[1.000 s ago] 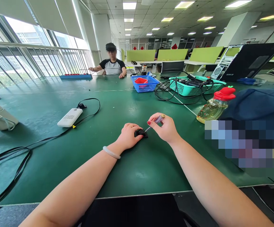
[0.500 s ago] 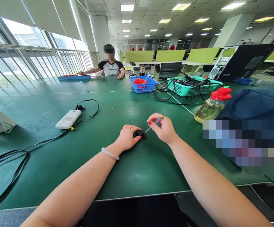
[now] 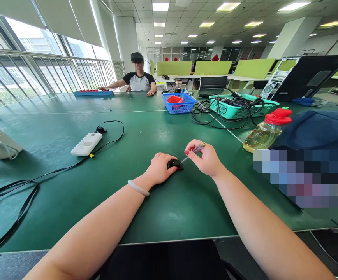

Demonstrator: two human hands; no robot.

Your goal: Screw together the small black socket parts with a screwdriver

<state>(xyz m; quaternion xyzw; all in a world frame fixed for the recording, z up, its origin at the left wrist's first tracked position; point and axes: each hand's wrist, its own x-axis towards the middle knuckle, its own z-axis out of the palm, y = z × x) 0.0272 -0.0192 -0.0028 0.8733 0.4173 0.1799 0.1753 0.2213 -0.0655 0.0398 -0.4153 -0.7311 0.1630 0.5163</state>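
Observation:
A small black device [image 3: 175, 163] lies on the green table [image 3: 169, 202] in front of me. My left hand [image 3: 158, 169] rests on the table and pinches the device from its left side. My right hand [image 3: 206, 158] holds a small screwdriver [image 3: 194, 150] with a clear handle, tilted, its tip down on the device's right end. A pale bangle sits on my left wrist.
A white power bank [image 3: 86, 144] with a black cable lies to the left. A bottle with a red cap [image 3: 264, 132], a blue bag [image 3: 317, 132], a teal basket of cables [image 3: 239, 105] and a blue basket [image 3: 178, 103] stand right and behind. Another person [image 3: 138, 79] sits at the far end.
Both hands stay on the device and screwdriver in the same place; only the view has shifted slightly.

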